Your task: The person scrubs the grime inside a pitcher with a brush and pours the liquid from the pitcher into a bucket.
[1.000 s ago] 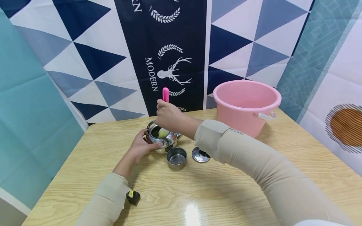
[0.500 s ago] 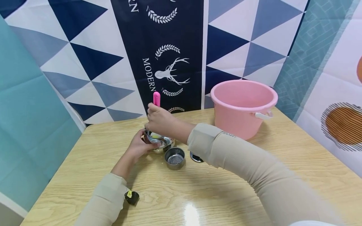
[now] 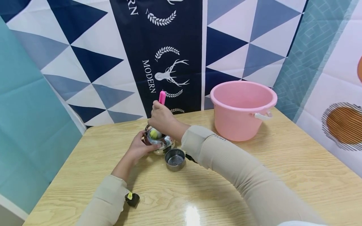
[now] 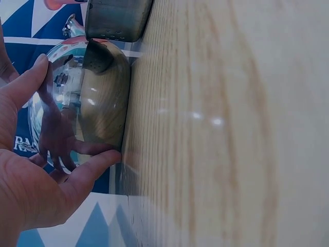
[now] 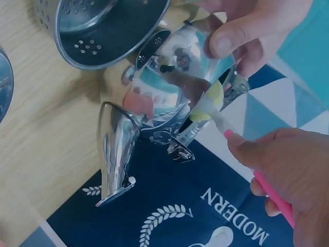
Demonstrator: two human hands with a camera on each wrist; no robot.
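Note:
A shiny steel teapot (image 3: 167, 145) stands on the wooden table, with its open top facing up. My left hand (image 3: 138, 148) grips the pot's side, thumb at the front and fingers reaching round behind. Above the opening, my right hand (image 3: 161, 118) holds a sponge brush (image 5: 275, 198) by its pink handle. Its yellow-green and white sponge head (image 3: 153, 134) is down in the pot's mouth. In the right wrist view the spout (image 5: 118, 154) points away from the hands. A perforated steel strainer basket (image 3: 175, 160) sits just in front of the pot.
Mostly hidden by the right sleeve, the pot's lid shows only its black knob (image 3: 190, 158). A pink bucket (image 3: 236, 125) with a white handle stands at the back right. A small black object with a yellow bit (image 3: 132, 199) lies beside the left forearm.
The right hand has shifted left and then slightly back right and up, the sponge head moving within the pot's mouth. The left hand keeps its hold. The right sleeve now covers more of the lid.

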